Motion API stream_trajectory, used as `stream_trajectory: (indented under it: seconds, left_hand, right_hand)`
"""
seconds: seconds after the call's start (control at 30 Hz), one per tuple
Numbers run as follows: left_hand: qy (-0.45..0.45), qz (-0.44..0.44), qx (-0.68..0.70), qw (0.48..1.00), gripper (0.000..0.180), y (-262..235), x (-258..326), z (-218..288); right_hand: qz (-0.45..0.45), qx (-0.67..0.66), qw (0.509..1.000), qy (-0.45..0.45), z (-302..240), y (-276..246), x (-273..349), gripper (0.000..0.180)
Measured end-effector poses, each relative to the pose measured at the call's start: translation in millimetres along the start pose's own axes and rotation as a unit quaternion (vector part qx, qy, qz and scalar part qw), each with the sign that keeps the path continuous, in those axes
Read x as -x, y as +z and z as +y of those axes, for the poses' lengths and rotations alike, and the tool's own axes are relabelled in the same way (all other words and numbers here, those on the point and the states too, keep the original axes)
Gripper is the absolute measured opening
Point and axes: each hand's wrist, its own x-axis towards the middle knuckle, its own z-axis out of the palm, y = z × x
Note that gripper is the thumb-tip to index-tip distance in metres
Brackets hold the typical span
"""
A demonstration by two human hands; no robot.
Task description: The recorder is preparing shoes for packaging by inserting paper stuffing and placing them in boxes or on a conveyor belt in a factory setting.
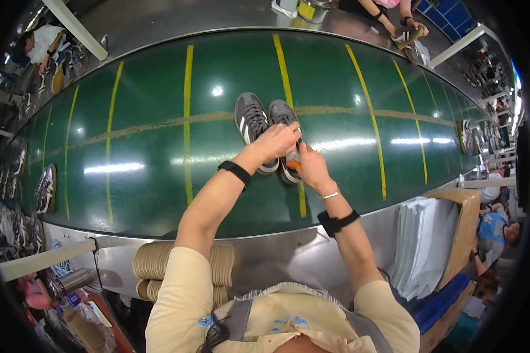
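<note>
A pair of dark grey sneakers with white stripes lies on the green conveyor belt in front of me, toes pointing away. The left sneaker [251, 115] rests beside the right sneaker [283, 112], close against it. My left hand [275, 143] reaches across both, its fingers pinched together over the lacing of the right sneaker; what they pinch is hidden. My right hand [314, 169] is closed at that shoe's right side, around a small tool with an orange handle [294, 166]. Its kind is mostly covered by the fingers. The fingertips of both hands nearly meet.
The green belt [150, 159] with yellow cross lines runs left to right. Another sneaker pair [46, 188] sits at its left end. Near me are stacked tan insoles [182, 262] and a cardboard box [456, 226] of white sheets. Co-workers handle shoes across the belt.
</note>
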Motion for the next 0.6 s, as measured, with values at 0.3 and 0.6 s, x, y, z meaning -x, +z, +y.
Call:
stream_trajectory:
  seconds: [0.3, 0.6]
  left_hand:
    - [-0.019, 0.03, -0.028, 0.999, 0.022, -21.5, 10.0, 22.8]
    - [-0.169, -0.095, 0.109, 0.975, 0.039, -139.9, 163.4, 132.0]
  right_hand:
    - [0.043, -0.042, 0.991, 0.119, 26.4, 17.5, -36.8, 0.049]
    - [0.213, -0.162, 0.963, -0.027, -27.8, -34.7, 42.6, 0.029]
